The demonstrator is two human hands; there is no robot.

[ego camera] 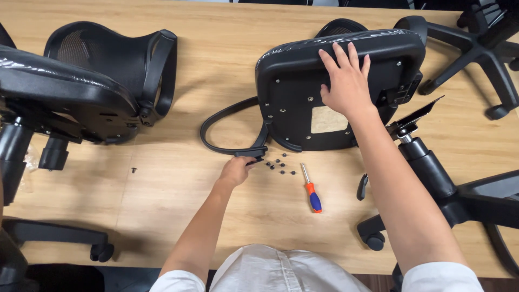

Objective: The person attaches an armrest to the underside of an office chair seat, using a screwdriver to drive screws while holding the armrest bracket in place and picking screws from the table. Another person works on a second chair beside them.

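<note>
**Both hands on the upturned chair seat**

Right hand point(346, 84) is flat on the underside of the black chair seat point(294, 100), fingers spread wide, seat lying upside down on the wooden table point(178, 178). Left hand point(236, 170) is curled at the end of the black armrest point(230, 130), looks like it's pinching something small, hard to tell. Loose screws point(280, 164) sit just beside it, with an orange-handled screwdriver point(311, 190) nearby.

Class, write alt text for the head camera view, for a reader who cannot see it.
On a wooden table, a right hand presses flat on an upturned black plastic chair seat, while the left hand grips the end of its curved black armrest. Small black screws and an orange-handled screwdriver lie beside them.
</note>
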